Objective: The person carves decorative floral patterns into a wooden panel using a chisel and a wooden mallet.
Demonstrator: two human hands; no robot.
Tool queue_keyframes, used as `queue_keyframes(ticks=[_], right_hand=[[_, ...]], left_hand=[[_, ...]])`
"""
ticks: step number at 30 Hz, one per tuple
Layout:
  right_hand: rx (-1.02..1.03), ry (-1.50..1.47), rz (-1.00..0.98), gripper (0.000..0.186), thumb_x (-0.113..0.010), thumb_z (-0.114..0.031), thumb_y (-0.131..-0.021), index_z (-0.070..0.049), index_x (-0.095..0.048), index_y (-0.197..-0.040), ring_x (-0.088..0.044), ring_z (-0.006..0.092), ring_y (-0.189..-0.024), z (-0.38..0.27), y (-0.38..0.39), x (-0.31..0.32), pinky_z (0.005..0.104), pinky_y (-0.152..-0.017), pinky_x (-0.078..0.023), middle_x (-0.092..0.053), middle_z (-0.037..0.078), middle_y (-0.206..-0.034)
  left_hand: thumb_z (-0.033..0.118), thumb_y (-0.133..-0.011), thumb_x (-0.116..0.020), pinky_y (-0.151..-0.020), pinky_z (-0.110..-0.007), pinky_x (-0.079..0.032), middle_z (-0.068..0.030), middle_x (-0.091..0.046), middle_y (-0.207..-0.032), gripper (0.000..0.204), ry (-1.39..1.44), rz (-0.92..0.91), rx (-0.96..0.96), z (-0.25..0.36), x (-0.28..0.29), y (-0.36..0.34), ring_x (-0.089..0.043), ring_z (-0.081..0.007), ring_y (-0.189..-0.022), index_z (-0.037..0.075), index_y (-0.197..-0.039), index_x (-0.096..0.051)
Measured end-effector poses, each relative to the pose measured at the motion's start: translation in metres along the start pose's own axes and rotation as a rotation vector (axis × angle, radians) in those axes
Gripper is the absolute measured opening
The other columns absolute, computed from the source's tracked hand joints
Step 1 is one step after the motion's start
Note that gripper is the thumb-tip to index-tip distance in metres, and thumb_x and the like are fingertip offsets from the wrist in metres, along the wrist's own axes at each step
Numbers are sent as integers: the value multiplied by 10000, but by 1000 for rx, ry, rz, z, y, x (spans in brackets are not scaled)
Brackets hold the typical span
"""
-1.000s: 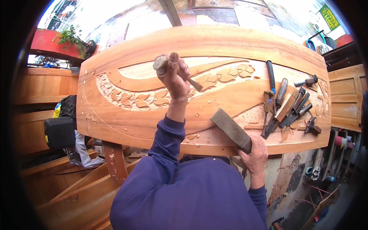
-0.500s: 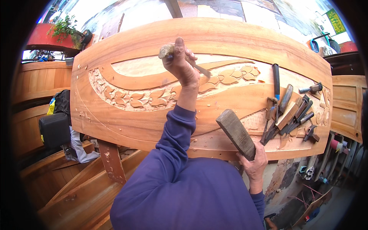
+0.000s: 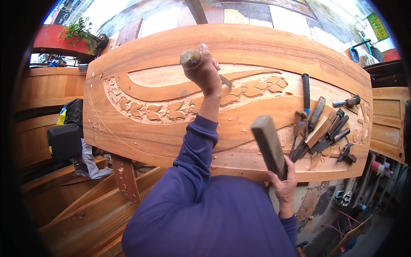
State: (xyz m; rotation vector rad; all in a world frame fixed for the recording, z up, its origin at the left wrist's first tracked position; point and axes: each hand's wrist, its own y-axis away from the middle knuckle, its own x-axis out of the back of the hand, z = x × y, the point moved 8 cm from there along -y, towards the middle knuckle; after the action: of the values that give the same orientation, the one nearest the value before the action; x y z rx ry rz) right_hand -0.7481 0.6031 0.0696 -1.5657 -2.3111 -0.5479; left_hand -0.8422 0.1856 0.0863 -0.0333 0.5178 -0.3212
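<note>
My left hand (image 3: 204, 75) grips the worn handle of a chisel (image 3: 226, 82) upright, with the blade at a band of carved leaves and buds (image 3: 175, 109) in a large wooden panel (image 3: 239, 43). Down by the panel's near edge, my right hand (image 3: 284, 187) holds a weathered rectangular wooden block (image 3: 267, 141) by its lower end, tilted up toward the chisel but apart from it. Just right of the block, several chisels, wooden-bodied tools and a long black-handled tool (image 3: 305, 94) lie in a pile on the panel. Wood chips are scattered over the surface.
Paneled wooden doors stand at the left (image 3: 51, 85) and right (image 3: 387, 124). A black case (image 3: 64, 141) and bags sit by the left edge. A plant (image 3: 77, 32) is on a red ledge at upper left. Wooden boards (image 3: 81, 214) lie below the panel.
My left hand and the chisel have shifted right and slightly up along the carving. My right hand has swung the block higher and more upright.
</note>
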Motion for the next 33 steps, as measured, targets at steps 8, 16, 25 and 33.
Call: queue_keyframes(ticks=[8,16,25,33], right_hand=[[389,-382,69,710,-861,-169,-862,-30,-496,-1456,-685,124,-834,-197,-108,51,279,-750,-541,-721,65,-952],[1186,680,685,415,-805,-101,-854,-113,-647,-1238,-654,242,-745,-307,-208,21,332,-616,-551,-658,104,-913],[1109,656,46,834,-706,-143,-944,-484,-351,-1617,-655,250,-701,-259,-172,-40,383,-637,-623,-565,84,-892],[831,203,125,883,-751,28,-825,-351,-489,-1578,-758,230,-948,-240,-159,12,374,-796,-638,-734,114,-1134]], left_hand=[[50,-997,-675,-409,-265,-406,-1,-519,-556,218,-147,-73,-88,8,-16,16,-469,-90,-425,46,-796,-591],[52,-953,-714,-430,-265,-430,-36,-600,-599,159,-307,-100,-368,-12,-23,19,-539,-106,-455,8,-824,-633],[-19,-878,-716,-513,-270,-497,-48,-676,-700,67,-217,-227,-305,-12,-12,25,-615,-120,-545,-6,-877,-650],[48,-923,-766,-393,-272,-444,-38,-643,-706,152,-181,-216,173,-29,-32,-13,-557,-102,-453,37,-913,-615]])
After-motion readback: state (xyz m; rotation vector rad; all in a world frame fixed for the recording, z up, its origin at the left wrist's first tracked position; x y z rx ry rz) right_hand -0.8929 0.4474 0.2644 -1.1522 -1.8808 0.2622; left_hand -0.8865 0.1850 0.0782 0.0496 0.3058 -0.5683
